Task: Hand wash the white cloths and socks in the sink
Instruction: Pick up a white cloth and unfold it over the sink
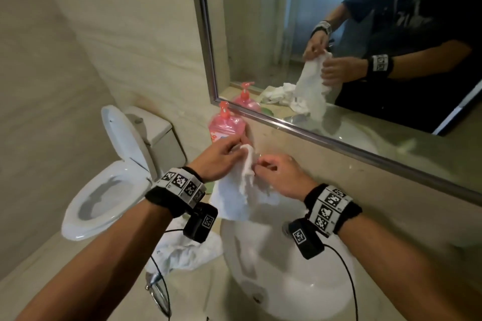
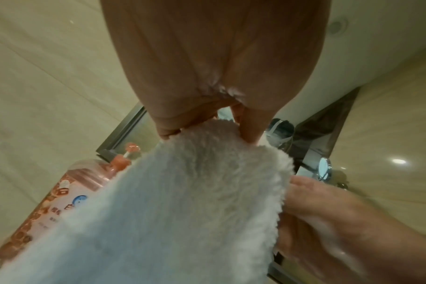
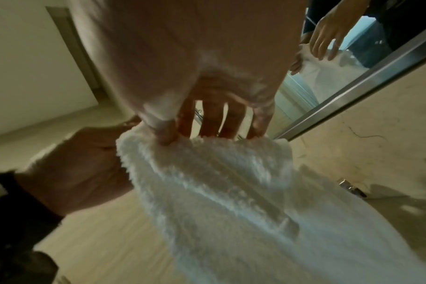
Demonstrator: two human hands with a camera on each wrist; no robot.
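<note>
A white terry cloth [image 1: 236,191] hangs above the back rim of the white sink [image 1: 281,276], held up by both hands. My left hand [image 1: 221,155] pinches its upper left edge. My right hand [image 1: 276,172] pinches the edge just to the right, fingers curled. In the left wrist view the cloth [image 2: 182,201] hangs from the left hand [image 2: 207,123]; the right hand [image 2: 328,221], with suds on it, grips its side. In the right wrist view the right hand's fingers [image 3: 207,123] pinch the cloth's [image 3: 219,182] top.
More white cloths [image 1: 187,253] lie heaped on the counter left of the sink. A pink pump bottle [image 1: 226,126] stands against the wall behind the hands. A toilet [image 1: 109,180] with raised lid is at the left. The mirror [image 1: 339,34] runs above the counter.
</note>
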